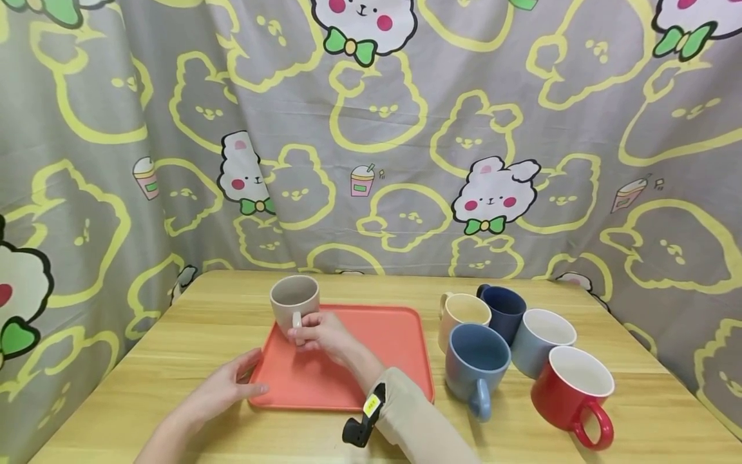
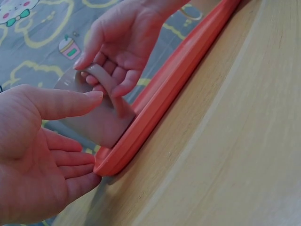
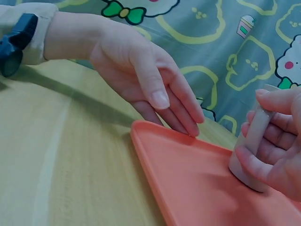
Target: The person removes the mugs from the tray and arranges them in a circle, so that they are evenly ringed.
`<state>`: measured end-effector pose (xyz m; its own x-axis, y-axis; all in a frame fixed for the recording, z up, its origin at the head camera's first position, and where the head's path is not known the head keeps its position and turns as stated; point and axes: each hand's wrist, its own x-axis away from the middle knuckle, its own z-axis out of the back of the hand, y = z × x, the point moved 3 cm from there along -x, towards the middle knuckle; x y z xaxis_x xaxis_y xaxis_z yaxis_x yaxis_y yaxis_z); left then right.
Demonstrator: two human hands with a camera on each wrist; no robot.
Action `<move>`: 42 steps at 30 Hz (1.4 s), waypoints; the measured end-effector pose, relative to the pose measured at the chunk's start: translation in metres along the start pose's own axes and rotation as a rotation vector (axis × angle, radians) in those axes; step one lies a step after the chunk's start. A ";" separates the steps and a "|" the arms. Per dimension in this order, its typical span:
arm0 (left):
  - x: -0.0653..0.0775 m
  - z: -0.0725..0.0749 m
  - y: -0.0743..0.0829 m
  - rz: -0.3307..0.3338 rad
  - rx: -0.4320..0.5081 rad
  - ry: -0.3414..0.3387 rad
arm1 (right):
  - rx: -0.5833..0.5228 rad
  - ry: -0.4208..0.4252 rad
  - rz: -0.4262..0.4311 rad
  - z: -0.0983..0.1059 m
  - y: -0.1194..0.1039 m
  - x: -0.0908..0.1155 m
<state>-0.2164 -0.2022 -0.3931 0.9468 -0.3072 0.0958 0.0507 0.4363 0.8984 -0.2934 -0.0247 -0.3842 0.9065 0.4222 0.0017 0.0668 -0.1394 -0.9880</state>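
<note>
A greyish-beige mug (image 1: pixel 286 303) stands at the far left corner of the coral-red tray (image 1: pixel 371 348). My right hand (image 1: pixel 324 335) grips its handle, the fingers curled round it, as the left wrist view also shows of the mug (image 2: pixel 89 120) and the right hand (image 2: pixel 124 44). Along the tray's left edge lies my left hand (image 1: pixel 223 386), its fingers extended and touching the rim. In the right wrist view the left hand (image 3: pixel 146 77) is beside the tray's corner, with nothing in its grasp.
Right of the tray several mugs cluster: cream (image 1: pixel 464 312), dark navy (image 1: pixel 505 316), blue (image 1: pixel 478 361), pale blue (image 1: pixel 539 341) and red (image 1: pixel 570 393). They stand upright on the wooden table (image 1: pixel 191 328). A patterned curtain (image 1: pixel 394 154) hangs behind it.
</note>
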 end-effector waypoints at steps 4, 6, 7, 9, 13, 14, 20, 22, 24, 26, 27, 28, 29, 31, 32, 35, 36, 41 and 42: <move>-0.002 0.001 0.001 0.008 -0.012 0.003 | -0.014 0.045 0.017 -0.001 -0.002 0.003; -0.002 0.001 0.002 0.008 -0.018 0.002 | -0.034 0.066 0.019 0.000 -0.004 0.006; -0.001 0.001 0.002 0.017 -0.016 0.002 | -0.053 0.071 0.019 -0.001 -0.005 0.008; 0.000 0.000 0.003 0.013 -0.016 -0.005 | -0.099 0.075 0.010 -0.001 -0.006 0.013; 0.000 -0.001 0.004 0.029 -0.022 -0.008 | -0.188 0.057 -0.007 -0.002 -0.010 0.026; 0.000 -0.001 0.004 0.024 -0.028 -0.009 | -0.201 0.050 -0.011 -0.002 -0.012 0.030; 0.000 -0.001 0.004 0.002 -0.053 -0.009 | -0.227 -0.001 -0.012 -0.001 -0.026 0.054; 0.000 -0.002 0.003 0.002 -0.050 -0.008 | -0.229 -0.012 -0.003 0.000 -0.031 0.063; 0.000 -0.002 0.002 -0.003 -0.046 -0.004 | -0.229 -0.026 0.010 0.002 -0.038 0.072; 0.000 -0.002 0.001 -0.004 -0.049 -0.001 | -0.227 -0.047 0.030 0.004 -0.045 0.081; 0.000 -0.002 0.001 -0.005 -0.052 -0.001 | -0.229 -0.058 0.040 0.006 -0.049 0.086; 0.000 -0.002 0.000 -0.006 -0.052 -0.001 | -0.230 -0.069 0.052 0.007 -0.054 0.091; 0.000 -0.002 0.000 -0.010 -0.050 -0.005 | -0.230 -0.082 0.067 0.008 -0.058 0.096; 0.000 -0.002 0.000 -0.007 -0.049 -0.011 | -0.234 -0.106 0.107 0.012 -0.068 0.107; 0.000 -0.002 0.000 -0.007 -0.047 -0.016 | -0.235 -0.116 0.131 0.014 -0.073 0.113; 0.001 -0.001 0.001 -0.001 -0.043 -0.019 | -0.237 -0.148 0.210 0.021 -0.089 0.130; 0.000 -0.001 0.001 0.000 -0.045 -0.020 | -0.235 -0.159 0.234 0.024 -0.094 0.135; 0.000 0.001 0.002 0.003 -0.036 -0.020 | -0.193 -0.187 0.315 0.042 -0.118 0.158; 0.000 0.001 0.002 0.005 -0.035 -0.021 | -0.182 -0.190 0.326 0.046 -0.122 0.162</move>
<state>-0.2168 -0.2019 -0.3909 0.9403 -0.3225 0.1090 0.0578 0.4669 0.8824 -0.1739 0.1018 -0.2708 0.8001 0.4853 -0.3525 -0.1234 -0.4418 -0.8886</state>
